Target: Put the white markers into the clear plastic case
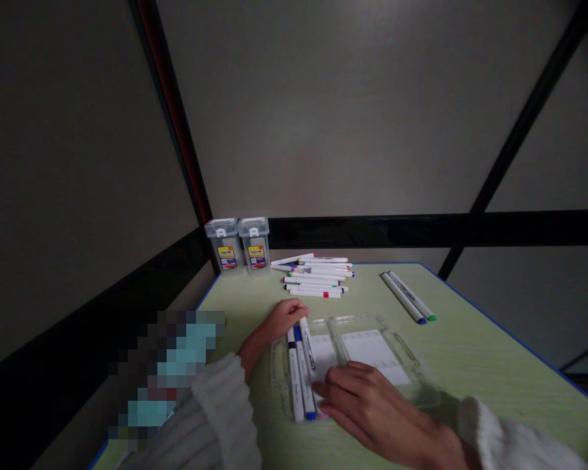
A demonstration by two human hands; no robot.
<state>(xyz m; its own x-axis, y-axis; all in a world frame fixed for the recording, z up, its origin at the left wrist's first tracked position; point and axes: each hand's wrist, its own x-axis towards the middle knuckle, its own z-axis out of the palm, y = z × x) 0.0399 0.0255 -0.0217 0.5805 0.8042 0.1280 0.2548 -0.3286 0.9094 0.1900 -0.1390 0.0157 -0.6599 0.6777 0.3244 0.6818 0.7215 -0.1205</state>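
White markers (301, 373) in clear plastic case (406, 352)

Clear plastic case (367, 322), opened flat; white markers (298, 375), dark-capped, lying side by side in its left half.

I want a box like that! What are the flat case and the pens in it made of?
The case looks like clear, glossy plastic: the green table shows through it. The pens seem smooth white plastic, with coloured ends.
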